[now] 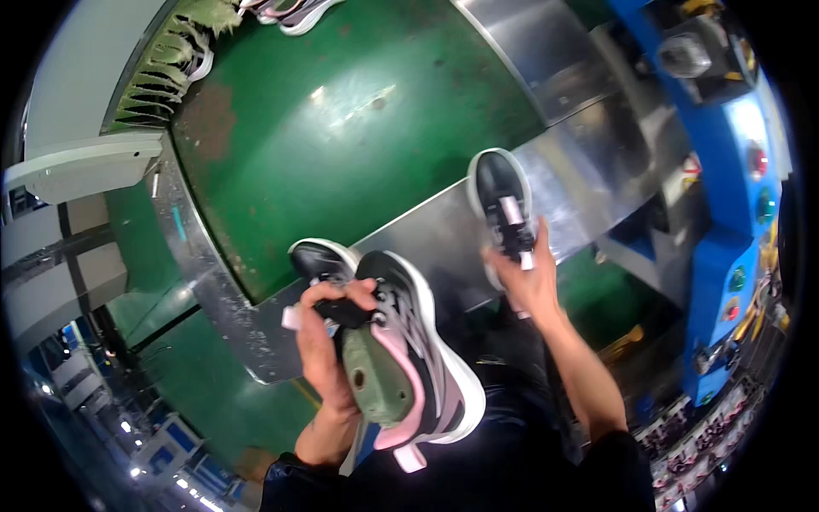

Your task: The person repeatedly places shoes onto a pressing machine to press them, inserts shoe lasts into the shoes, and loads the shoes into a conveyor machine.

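My left hand is closed around the tongue of a grey, black and pink sneaker with a white sole. A green shoe last fills that sneaker's opening. Just beyond the same hand shows a second, black sneaker; its rear is partly hidden by the fingers, and it appears gripped along with the first. To the right, my right hand grips a black sneaker by its heel end, toe pointing away over the metal edge. A pale label lies on its laces.
A green conveyor belt runs ahead, bordered by a metal plate. More sneakers sit at its far end. A machine opening with a frayed green curtain stands left. A blue machine panel with buttons rises right.
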Demonstrator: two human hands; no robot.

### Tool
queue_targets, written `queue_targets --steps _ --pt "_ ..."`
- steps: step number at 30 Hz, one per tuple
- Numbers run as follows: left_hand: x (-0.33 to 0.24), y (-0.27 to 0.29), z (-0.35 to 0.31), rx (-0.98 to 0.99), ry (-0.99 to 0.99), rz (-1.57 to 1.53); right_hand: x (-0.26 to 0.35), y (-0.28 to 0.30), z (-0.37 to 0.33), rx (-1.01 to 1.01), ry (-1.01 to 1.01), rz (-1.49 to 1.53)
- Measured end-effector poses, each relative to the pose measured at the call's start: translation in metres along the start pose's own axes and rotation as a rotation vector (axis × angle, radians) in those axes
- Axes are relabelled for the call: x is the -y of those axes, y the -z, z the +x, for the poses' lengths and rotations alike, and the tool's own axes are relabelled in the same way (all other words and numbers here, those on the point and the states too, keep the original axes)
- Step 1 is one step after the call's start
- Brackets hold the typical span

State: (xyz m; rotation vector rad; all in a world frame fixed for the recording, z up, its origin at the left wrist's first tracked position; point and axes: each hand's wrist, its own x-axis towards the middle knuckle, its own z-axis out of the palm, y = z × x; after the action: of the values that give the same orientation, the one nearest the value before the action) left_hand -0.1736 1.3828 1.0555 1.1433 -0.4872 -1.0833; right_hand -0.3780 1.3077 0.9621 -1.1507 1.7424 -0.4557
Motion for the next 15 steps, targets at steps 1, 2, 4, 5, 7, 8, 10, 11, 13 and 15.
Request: queue_targets --steps 1,2,4,5,7,8,10,11,13,15 --pt "-0.005 -0.001 0.007 0.063 0.029 -0.002 -0.020 -0.007 0.011 -0.220 0.208 0.010" --pt "-0.005 0.009 0.008 0.118 0.034 0.012 -0.014 -0.009 0.010 -0.210 0.222 0.054" --pt "0.011 0.016 0.009 0.202 0.030 0.038 -0.042 -0.002 0.023 -0.161 0.301 0.066" --pt "0.024 0.024 0.008 0.231 0.036 0.062 -0.047 0.000 0.009 -0.062 0.076 0.124" --pt "0.023 0.008 0.000 0.312 0.021 0.136 -0.060 0.039 -0.030 0.058 -0.033 0.452" --pt "0.024 0.005 -0.018 0.377 0.016 0.181 -0.108 0.043 -0.065 0.170 -0.132 0.699" --pt "0.027 0.001 -0.038 0.427 -0.031 0.253 -0.096 0.071 -0.168 -0.071 -0.346 0.756" --pt "0.031 -0.005 -0.051 0.526 0.015 0.122 -0.114 0.074 -0.212 -0.019 -0.221 0.939" --pt "0.035 -0.036 -0.102 0.749 0.108 -0.088 -0.139 0.063 -0.301 -0.180 0.199 1.310" --pt "-0.009 -0.102 -0.085 1.097 0.214 -0.163 -0.064 0.072 -0.341 -0.514 0.376 1.113"
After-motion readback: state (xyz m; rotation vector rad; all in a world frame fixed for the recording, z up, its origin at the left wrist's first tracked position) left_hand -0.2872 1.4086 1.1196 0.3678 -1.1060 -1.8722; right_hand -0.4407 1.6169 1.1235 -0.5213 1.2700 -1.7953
